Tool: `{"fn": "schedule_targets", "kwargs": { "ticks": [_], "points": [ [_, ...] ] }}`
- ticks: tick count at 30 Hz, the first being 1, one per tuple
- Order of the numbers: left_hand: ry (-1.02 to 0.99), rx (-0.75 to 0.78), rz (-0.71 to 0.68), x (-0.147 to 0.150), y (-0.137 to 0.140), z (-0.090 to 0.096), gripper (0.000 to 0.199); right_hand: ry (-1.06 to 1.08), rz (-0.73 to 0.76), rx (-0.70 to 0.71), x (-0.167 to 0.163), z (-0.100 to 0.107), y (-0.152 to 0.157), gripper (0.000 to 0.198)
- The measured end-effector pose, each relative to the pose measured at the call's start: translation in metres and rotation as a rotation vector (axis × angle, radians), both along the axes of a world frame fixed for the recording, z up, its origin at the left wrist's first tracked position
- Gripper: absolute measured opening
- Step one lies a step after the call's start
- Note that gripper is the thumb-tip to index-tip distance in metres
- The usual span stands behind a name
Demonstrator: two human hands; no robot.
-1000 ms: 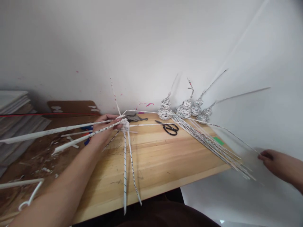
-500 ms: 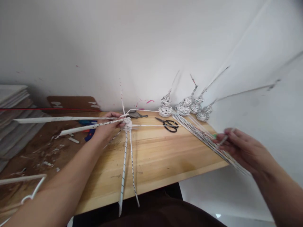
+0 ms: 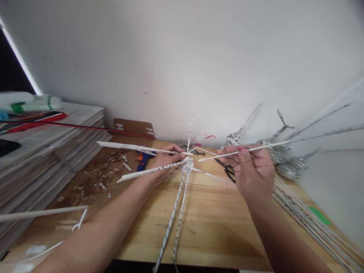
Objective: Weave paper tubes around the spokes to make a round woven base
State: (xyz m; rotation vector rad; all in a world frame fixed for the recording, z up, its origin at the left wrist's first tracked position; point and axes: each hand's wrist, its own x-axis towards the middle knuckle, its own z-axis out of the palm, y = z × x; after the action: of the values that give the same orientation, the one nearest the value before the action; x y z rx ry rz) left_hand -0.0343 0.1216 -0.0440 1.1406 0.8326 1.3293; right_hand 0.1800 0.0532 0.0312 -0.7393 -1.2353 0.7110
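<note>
My left hand (image 3: 172,154) is closed on the woven paper piece (image 3: 187,165), a small white knot with several rolled paper strips spreading out from it. Two of those strips reach left over my forearm, and others hang toward the table's front edge. Between thumb and fingers, my right hand (image 3: 253,165) pinches a separate rolled paper tube (image 3: 218,156). That tube's left end points at the knot, with a small gap between them. Black scissors (image 3: 229,173) lie partly hidden behind my right hand.
Woven paper gourd shapes (image 3: 288,170) stand by the wall at right, near a bundle of paper tubes (image 3: 309,223) and a green patch (image 3: 320,215). A blue glue gun (image 3: 145,160) lies beyond my left forearm. Stacked paper (image 3: 85,121) and scattered scraps (image 3: 104,176) are at left.
My right hand has moved from the tube bundle at right over to the knot, bringing a paper tube. My left hand keeps its hold. The view has swung left.
</note>
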Motion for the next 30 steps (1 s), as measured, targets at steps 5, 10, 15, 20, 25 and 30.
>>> {"fn": "schedule_targets", "kwargs": {
  "ticks": [5, 10, 15, 20, 25, 30],
  "points": [
    [-0.076, -0.013, -0.031, 0.000, -0.002, 0.002, 0.031, -0.026, -0.093, 0.124, -0.027, -0.002, -0.002, 0.012],
    [-0.081, 0.003, -0.075, 0.001, -0.004, 0.004, 0.029, -0.050, -0.121, 0.178, -0.031, -0.001, -0.005, 0.010],
    [-0.087, 0.016, -0.096, 0.001, -0.006, 0.004, 0.027, -0.048, -0.116, 0.185, -0.031, -0.004, -0.006, 0.009],
    [-0.089, 0.007, -0.089, 0.002, -0.009, 0.008, 0.027, -0.051, -0.101, 0.201, -0.029, -0.002, -0.008, 0.007],
    [-0.061, 0.012, -0.087, 0.001, -0.007, 0.009, 0.026, -0.074, -0.086, 0.206, -0.030, -0.003, -0.007, 0.007],
    [-0.015, 0.025, -0.077, -0.001, -0.005, 0.004, 0.026, -0.086, -0.081, 0.218, -0.028, -0.003, -0.008, 0.008]
  ]
}}
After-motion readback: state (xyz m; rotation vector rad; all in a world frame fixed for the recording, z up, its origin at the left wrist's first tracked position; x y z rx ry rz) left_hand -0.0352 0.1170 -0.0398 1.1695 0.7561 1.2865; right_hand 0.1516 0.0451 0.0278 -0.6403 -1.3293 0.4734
